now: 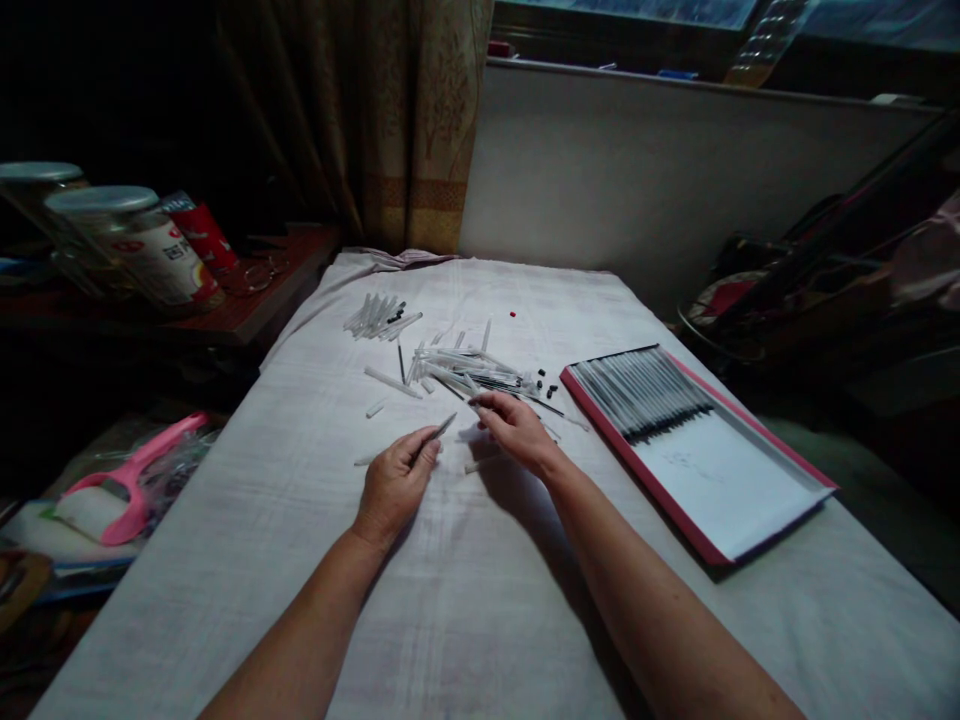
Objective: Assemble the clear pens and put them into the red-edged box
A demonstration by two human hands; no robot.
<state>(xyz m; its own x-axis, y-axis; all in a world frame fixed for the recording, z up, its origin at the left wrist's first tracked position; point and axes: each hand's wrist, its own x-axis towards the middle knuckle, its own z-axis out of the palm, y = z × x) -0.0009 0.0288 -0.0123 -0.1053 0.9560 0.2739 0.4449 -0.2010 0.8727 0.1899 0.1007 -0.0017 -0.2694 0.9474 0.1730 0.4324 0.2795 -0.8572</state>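
My left hand [396,484] is closed on a slim pen part [445,425], dark and tapering, its tip sticking out past the thumb toward the upper right. Close by on the right, my right hand [516,428] has its fingers pinched together at the near edge of a loose pile of pen parts [480,366]. A small pale piece [471,383] shows at those fingertips, too small to name surely. Clear barrels, thin dark refills and short caps make up the pile. Small black plugs [552,391] lie to its right. A second bunch of clear barrels [379,315] lies farther back on the left.
A red-rimmed box [675,520] on the right holds a row of assembled pens [645,393]. A tiny red piece [513,314] lies on the white cloth [450,620]. Jars [142,250] stand on a wooden surface at left. A pink-handled object [135,490] sits below it.
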